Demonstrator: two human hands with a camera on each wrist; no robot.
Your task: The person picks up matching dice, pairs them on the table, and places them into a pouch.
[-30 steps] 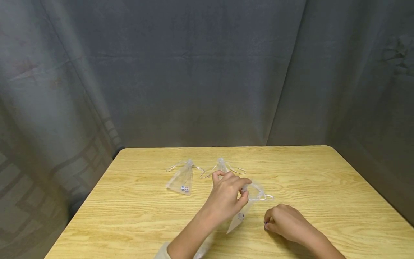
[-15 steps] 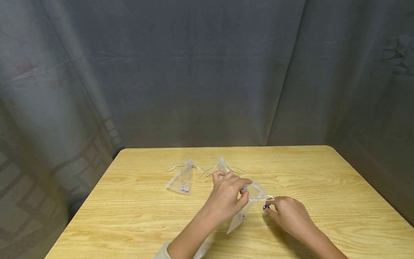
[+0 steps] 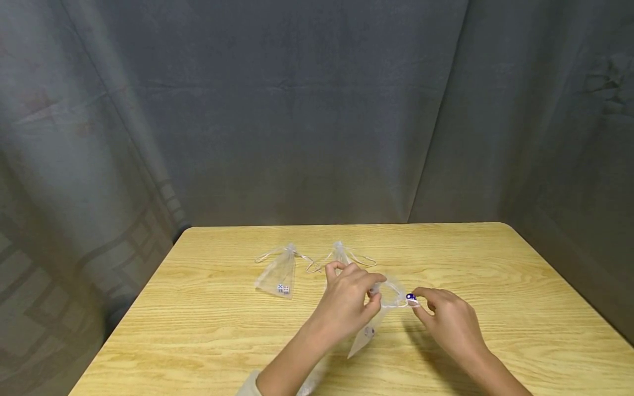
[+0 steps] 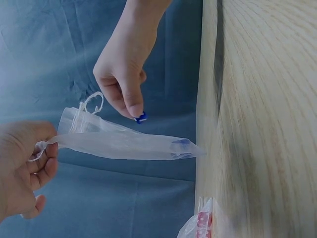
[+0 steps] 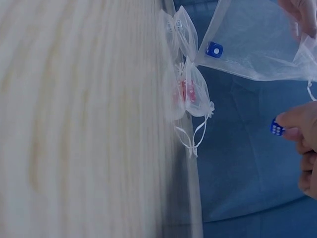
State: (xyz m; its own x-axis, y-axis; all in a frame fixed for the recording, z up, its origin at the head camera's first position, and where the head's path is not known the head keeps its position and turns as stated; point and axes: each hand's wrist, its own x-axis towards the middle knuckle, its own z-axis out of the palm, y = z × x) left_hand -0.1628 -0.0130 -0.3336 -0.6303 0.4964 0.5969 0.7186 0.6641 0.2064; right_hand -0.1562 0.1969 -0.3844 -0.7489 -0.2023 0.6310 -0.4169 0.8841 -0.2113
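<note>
My left hand (image 3: 344, 300) pinches the rim of a sheer white drawstring bag (image 3: 375, 318), holding it up with its mouth toward the right and its lower tip hanging near the table. Inside, at the bottom, a blue die (image 5: 214, 49) with white pips shows through the mesh. My right hand (image 3: 448, 319) pinches another blue die (image 3: 411, 297) between thumb and fingertips. In the head view this die overlaps the bag's mouth and its white cord; the right wrist view shows it apart from the mesh.
Behind the hands a closed sheer bag (image 3: 274, 276) with white dice lies on the wooden table (image 3: 495, 275). Beside it, partly hidden by my left hand, a second closed bag (image 3: 340, 253) lies; red dice (image 5: 187, 91) show in it. A grey curtain (image 3: 297, 110) stands behind the table.
My right hand has lifted the blue die from the table and carried it up and away from me to the bag's mouth. The left hand and its bag have stayed in place.
</note>
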